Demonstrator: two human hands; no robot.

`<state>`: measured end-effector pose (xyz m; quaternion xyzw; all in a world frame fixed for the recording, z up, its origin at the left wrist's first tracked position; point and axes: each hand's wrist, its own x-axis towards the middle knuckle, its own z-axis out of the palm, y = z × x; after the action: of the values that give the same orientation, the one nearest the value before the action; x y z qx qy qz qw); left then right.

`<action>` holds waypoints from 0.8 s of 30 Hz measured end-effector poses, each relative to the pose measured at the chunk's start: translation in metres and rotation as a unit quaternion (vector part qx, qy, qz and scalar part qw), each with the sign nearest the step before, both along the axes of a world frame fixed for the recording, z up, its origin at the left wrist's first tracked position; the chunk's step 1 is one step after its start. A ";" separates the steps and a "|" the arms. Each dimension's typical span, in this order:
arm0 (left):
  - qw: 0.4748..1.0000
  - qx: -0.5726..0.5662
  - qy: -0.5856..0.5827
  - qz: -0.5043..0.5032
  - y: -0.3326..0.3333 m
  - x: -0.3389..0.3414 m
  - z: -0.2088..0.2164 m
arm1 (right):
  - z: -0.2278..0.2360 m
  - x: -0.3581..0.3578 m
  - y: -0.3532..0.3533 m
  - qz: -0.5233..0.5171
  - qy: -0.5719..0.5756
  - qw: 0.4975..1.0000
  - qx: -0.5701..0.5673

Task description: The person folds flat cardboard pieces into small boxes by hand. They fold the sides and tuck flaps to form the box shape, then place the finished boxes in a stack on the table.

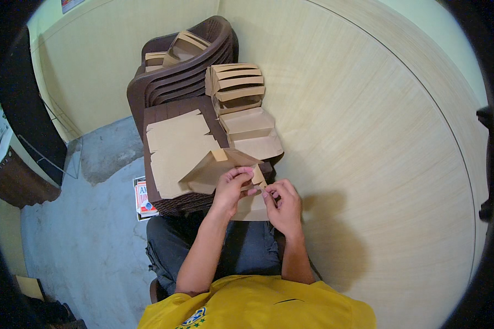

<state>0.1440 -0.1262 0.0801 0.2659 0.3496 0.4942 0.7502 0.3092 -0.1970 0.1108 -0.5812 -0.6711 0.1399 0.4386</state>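
A partly folded brown cardboard box [206,171] is held above my lap, its large panel tilted up on the left. My left hand [233,187] pinches the box at its right-hand corner, around a small flap. Close beside it, my right hand [282,204] grips the edge of the same corner, fingers bent in. The lower panel of the box shows under and between my hands. Just beyond lie flat cardboard blanks [178,137] with notched edges, on the seat of a stack of brown plastic chairs [186,82].
Several folded cardboard boxes [239,88] stand in a row right of the chairs, with an open box [250,131] nearer. More boxes [184,49] rest on the chair stack. A pale wall [379,137] closes in on the right. A printed package [144,198] lies on the floor at left.
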 end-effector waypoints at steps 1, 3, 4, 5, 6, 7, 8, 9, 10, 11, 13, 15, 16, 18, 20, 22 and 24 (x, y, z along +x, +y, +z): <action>0.999 0.032 0.026 0.001 0.000 0.001 -0.004 | -0.004 0.001 0.001 0.001 0.021 1.000 -0.006; 0.996 0.070 0.058 0.006 -0.001 0.004 -0.013 | -0.015 0.003 0.005 -0.030 0.099 0.994 -0.021; 0.995 0.076 0.065 0.010 -0.004 0.008 -0.018 | -0.021 0.003 0.008 -0.047 0.146 0.988 -0.034; 0.995 0.082 0.063 0.008 -0.006 0.011 -0.022 | -0.026 0.005 0.010 -0.059 0.154 0.986 -0.034; 0.996 0.069 0.056 -0.006 -0.008 0.013 -0.026 | -0.032 0.006 0.013 -0.074 0.168 0.982 -0.042; 0.997 0.058 0.041 -0.025 -0.009 0.015 -0.030 | -0.036 0.007 0.015 -0.100 0.187 0.975 -0.058; 0.998 0.021 0.037 -0.039 -0.011 0.016 -0.033 | -0.040 0.008 0.016 -0.092 0.192 0.975 -0.056; 0.999 0.031 0.032 -0.021 -0.016 0.021 -0.036 | -0.043 0.008 0.016 -0.096 0.202 0.973 -0.062; 0.999 0.017 0.038 0.002 -0.020 0.027 -0.038 | -0.046 0.008 0.017 -0.100 0.220 0.968 -0.073; 0.999 0.000 0.031 0.015 -0.022 0.030 -0.040 | -0.047 0.009 0.016 -0.103 0.235 0.963 -0.078; 1.000 -0.007 -0.007 -0.023 -0.024 0.031 -0.041 | -0.047 0.012 0.014 -0.103 0.292 0.946 -0.091; 0.996 -0.020 -0.052 -0.066 -0.024 0.031 -0.042 | -0.046 0.015 0.013 -0.104 0.236 0.963 -0.079; 0.994 -0.016 -0.062 -0.087 -0.023 0.031 -0.041 | -0.045 0.017 0.013 -0.101 0.214 0.969 -0.070; 0.991 -0.012 -0.076 -0.113 -0.021 0.029 -0.040 | -0.044 0.020 0.012 -0.092 0.181 0.978 -0.054; 0.988 -0.015 -0.097 -0.122 -0.020 0.027 -0.040 | -0.044 0.021 0.010 -0.091 0.161 0.982 -0.044; 0.986 -0.020 -0.106 -0.128 -0.018 0.025 -0.038 | -0.043 0.020 0.010 -0.095 0.153 0.983 -0.039; 0.987 -0.027 -0.095 -0.129 -0.017 0.022 -0.037 | -0.041 0.019 0.008 -0.100 0.116 0.988 -0.012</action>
<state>0.1659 -0.1435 0.0430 0.2402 0.2526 0.4067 0.8444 0.3286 -0.1894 0.0699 -0.6308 -0.5523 0.1697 0.5179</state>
